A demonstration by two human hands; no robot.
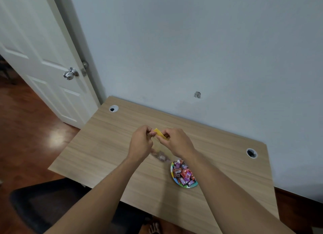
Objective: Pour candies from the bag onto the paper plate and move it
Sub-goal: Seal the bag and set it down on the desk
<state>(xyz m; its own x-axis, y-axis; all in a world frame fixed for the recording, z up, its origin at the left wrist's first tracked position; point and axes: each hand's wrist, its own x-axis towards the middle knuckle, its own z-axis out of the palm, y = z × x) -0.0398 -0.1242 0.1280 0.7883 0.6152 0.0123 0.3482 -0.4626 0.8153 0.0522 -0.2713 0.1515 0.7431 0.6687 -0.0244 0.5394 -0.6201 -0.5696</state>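
Observation:
A clear plastic bag (161,153) with a yellow top strip hangs above the middle of the wooden table (108,146). My left hand (140,142) and my right hand (176,142) both pinch its yellow top edge, one on each side. A few candies still show at the bag's bottom. Just below and to the right, a colourful paper plate (172,170) lies on the table, heaped with several wrapped candies (183,174). My right forearm covers the plate's right edge.
The table stands against a pale blue wall. It has two cable holes, one far left (113,109) and one at the right (251,153). A white door (43,58) stands to the left over a wooden floor. A dark chair (52,204) sits at the near left.

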